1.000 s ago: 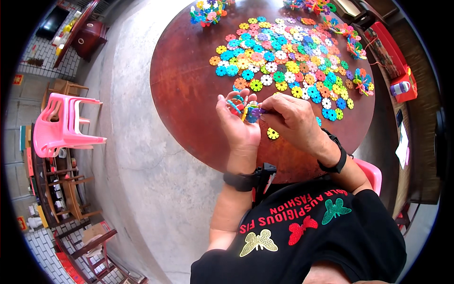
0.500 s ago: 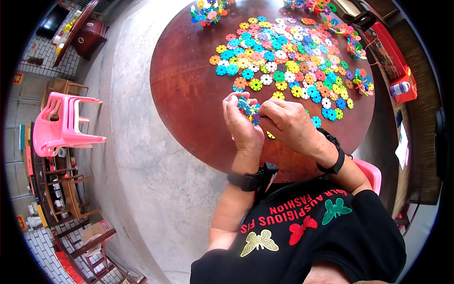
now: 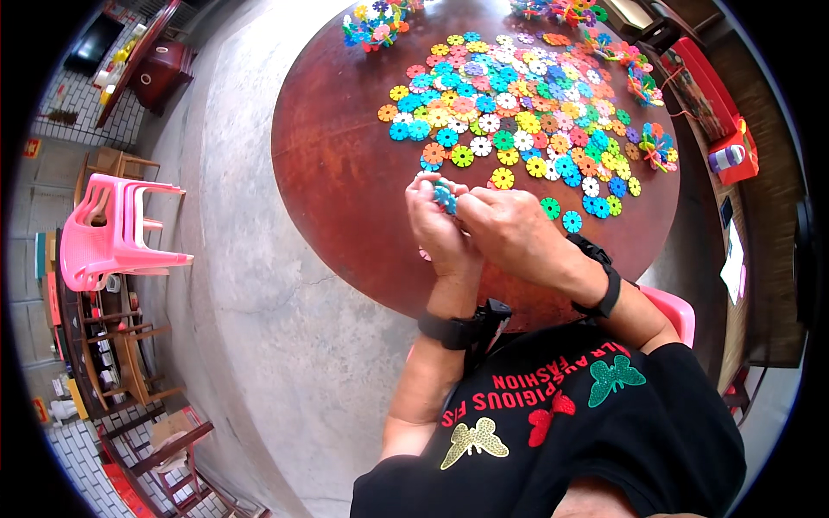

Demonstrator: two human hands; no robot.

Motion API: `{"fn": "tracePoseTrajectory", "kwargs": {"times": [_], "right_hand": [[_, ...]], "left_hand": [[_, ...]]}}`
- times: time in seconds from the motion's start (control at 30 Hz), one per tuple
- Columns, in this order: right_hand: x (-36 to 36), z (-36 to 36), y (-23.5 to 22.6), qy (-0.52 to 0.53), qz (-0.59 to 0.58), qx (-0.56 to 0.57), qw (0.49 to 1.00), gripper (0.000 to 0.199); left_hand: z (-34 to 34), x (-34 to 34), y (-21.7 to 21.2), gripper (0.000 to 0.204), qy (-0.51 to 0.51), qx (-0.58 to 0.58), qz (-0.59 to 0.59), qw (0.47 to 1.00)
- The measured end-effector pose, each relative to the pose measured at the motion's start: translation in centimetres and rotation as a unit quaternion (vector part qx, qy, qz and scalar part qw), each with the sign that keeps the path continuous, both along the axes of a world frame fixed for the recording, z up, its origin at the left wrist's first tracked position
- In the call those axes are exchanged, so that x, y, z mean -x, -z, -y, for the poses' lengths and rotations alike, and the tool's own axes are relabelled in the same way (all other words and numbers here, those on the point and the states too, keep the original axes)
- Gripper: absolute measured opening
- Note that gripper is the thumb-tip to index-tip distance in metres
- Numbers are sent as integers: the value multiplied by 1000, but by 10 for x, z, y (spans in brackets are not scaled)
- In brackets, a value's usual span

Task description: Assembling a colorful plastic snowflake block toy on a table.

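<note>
My left hand (image 3: 439, 235) is cupped, palm up, over the near left part of the table. It is closed around a small cluster of teal and blue slotted plastic flower discs (image 3: 445, 198), part of it hidden by the fingers. My right hand (image 3: 516, 230) presses against the cluster from the right, its fingers curled in. Whatever its fingertips pinch is hidden behind the knuckles. Beyond both hands, many loose flower discs (image 3: 503, 147) in mixed colours lie spread over the round brown table (image 3: 332, 142). A yellow disc (image 3: 502, 178) and a green disc (image 3: 550, 207) lie nearest the right hand.
Built-up disc shapes stand along the far rim, one multicoloured cluster (image 3: 376, 26) at left and another (image 3: 658, 148) at right. Pink stacked chairs (image 3: 104, 233) stand on the floor at left. A pink seat (image 3: 672, 312) is beside my right elbow.
My right hand has shifted left and closed in over the cluster. Its blue and yellow lower part, visible before, is now covered. The green and yellow table discs near it show more fully.
</note>
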State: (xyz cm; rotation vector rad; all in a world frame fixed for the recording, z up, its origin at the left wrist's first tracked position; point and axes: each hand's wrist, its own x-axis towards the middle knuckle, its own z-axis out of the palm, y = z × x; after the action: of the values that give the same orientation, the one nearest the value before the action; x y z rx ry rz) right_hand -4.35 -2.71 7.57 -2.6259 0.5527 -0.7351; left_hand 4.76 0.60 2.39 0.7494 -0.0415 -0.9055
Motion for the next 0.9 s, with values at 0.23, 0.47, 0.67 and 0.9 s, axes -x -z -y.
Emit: {"fn": "tracePoseTrajectory", "kwargs": {"times": [0.23,0.47,0.67,0.9], "right_hand": [[5,3,1,-5,23,-19,1000,16],[52,38,-26,94,96,-124,983,18],[118,81,9,200,33,-102,974,12],[162,96,38,262,-133,-81,952,25]], "left_hand": [[0,-2,-6,18,-3,0,0,1000],[-4,-31,-11,32,209,230,-138,940],[-1,-33,-4,43,288,341,-180,876],[-4,-32,-5,50,292,346,-210,866]]}}
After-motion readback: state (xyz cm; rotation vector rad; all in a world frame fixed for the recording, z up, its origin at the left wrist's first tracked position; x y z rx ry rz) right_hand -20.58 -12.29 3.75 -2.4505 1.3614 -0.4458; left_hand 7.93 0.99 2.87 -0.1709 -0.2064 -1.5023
